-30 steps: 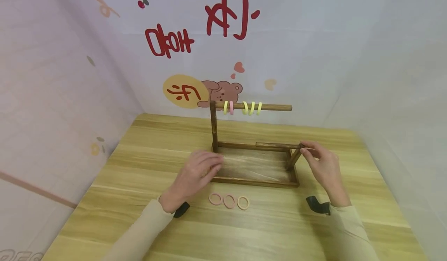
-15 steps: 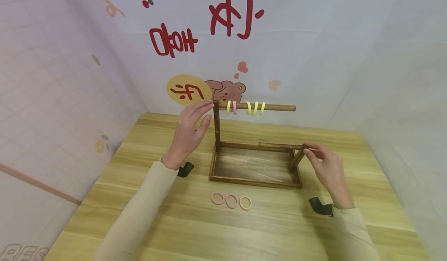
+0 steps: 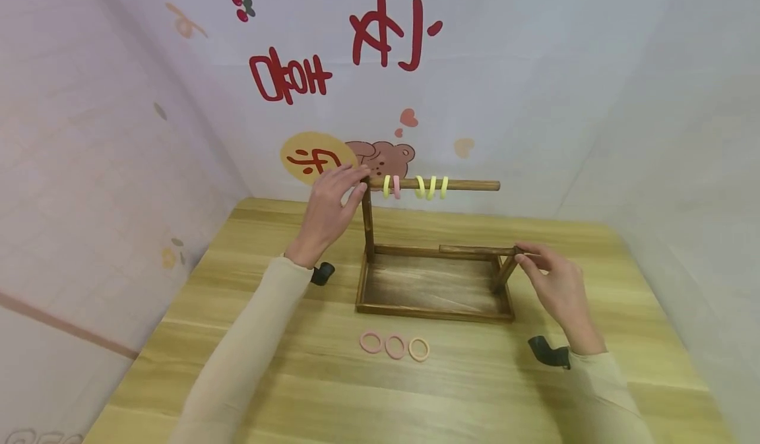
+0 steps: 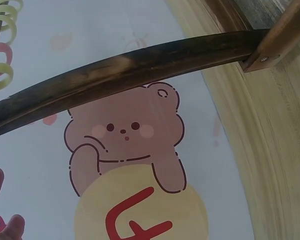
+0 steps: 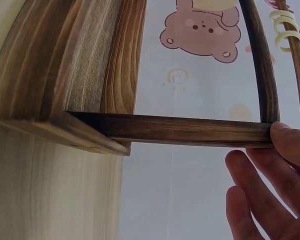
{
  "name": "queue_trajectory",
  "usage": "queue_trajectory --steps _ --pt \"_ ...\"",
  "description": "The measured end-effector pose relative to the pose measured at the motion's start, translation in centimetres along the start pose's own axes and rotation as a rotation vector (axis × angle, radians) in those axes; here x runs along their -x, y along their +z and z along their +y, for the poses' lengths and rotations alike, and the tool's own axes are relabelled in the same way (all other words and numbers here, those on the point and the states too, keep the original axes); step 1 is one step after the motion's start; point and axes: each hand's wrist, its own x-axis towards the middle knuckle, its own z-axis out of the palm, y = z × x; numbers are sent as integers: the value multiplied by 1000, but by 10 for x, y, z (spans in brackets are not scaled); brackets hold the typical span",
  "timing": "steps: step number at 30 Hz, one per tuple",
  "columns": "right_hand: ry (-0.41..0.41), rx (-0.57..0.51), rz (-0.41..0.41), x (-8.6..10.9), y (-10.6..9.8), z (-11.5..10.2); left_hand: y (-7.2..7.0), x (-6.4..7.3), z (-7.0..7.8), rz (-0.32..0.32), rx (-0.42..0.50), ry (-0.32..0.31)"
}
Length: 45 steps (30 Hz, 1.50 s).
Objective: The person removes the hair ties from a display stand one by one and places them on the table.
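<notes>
A dark wooden rack [image 3: 436, 315] stands on the table, with a tray base, a tall left post [image 3: 367, 226] and a short right post [image 3: 505, 274]. Several yellow rings [image 3: 431, 188] and one pink ring [image 3: 396, 187] hang on the upper rod [image 3: 475, 185]. My right hand [image 3: 558, 292] pinches the top of the short post between thumb and fingers, where the lower rod [image 3: 469, 250] joins. My left hand [image 3: 326, 210], fingers extended, is at the top of the tall post; in the left wrist view its fingertips [image 4: 15, 225] appear apart from the wood.
Two pink rings [image 3: 394, 347] and one pale orange ring [image 3: 419, 349] lie in a row on the table [image 3: 332, 391] in front of the rack. Close behind is a printed white curtain [image 3: 522, 101]. Dark wrist mounts [image 3: 549, 353] sit under both wrists.
My left hand has risen from the tray's left side to the top of the tall post. My right hand has kept its hold, and the rings stay where they were.
</notes>
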Motion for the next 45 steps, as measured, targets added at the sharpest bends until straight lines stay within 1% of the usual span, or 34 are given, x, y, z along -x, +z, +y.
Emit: queue_trajectory --steps 6,10,17,21,25,30,37,42,45 --pt "-69 35 -48 -11 -6 -11 -2 -4 -3 45 -11 1" --pt "-138 58 -9 -21 -14 -27 -3 -4 -4 54 -16 3" --pt "-309 67 70 -44 -21 -64 -2 -2 -5 73 -1 -16" --pt "-356 62 81 -56 -19 -82 0 -2 -6 74 4 -13" --pt "-377 52 56 -67 -15 -95 2 -2 -5 72 9 -5" --pt "-392 52 39 -80 -10 -104 3 -2 -5 60 14 6" --pt "-417 62 15 -95 -3 -111 5 -1 -7 42 36 6" --pt "-414 67 0 -105 3 -116 7 -1 -6 35 59 2" --pt "-402 70 -23 -112 6 -117 9 -1 -6 40 72 -6"
